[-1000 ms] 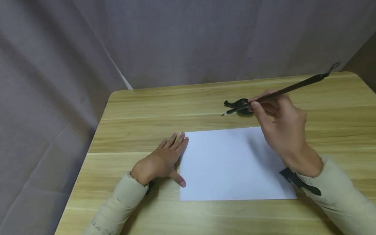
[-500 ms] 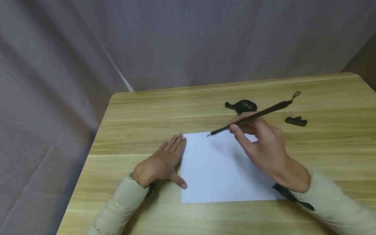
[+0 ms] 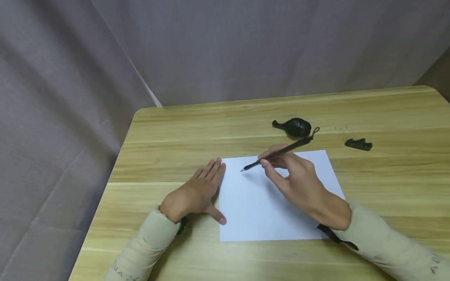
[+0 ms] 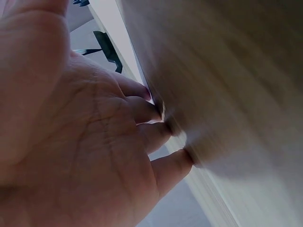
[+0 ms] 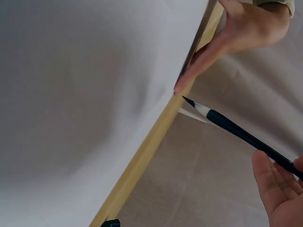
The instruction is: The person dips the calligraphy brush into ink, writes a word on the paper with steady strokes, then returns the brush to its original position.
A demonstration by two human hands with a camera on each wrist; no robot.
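Observation:
My right hand (image 3: pixel 302 185) pinches a dark writing brush (image 3: pixel 286 149) between thumb and fingers, its loop end up and to the right. In the head view the brush tip hangs over the upper left part of a white sheet of paper (image 3: pixel 253 214). The right wrist view shows the brush (image 5: pixel 236 131) with black bristles at the point and a white band above them. My left hand (image 3: pixel 195 195) lies with fingers spread along the paper's left edge, fingertips at the upper corner, thumb at the lower edge. Its straight fingers (image 4: pixel 173 165) press down in the left wrist view.
Behind the paper sits a black rounded vessel (image 3: pixel 298 128) with a spout-like neck pointing left. A small black brush rest (image 3: pixel 358 144) with humps lies to its right. The wooden table (image 3: pixel 168 128) ends at a grey curtain (image 3: pixel 228 50).
My right hand has carried the brush left and toward me, from near the black vessel to over the paper. The brush rest has come into sight. My left hand has stayed in place.

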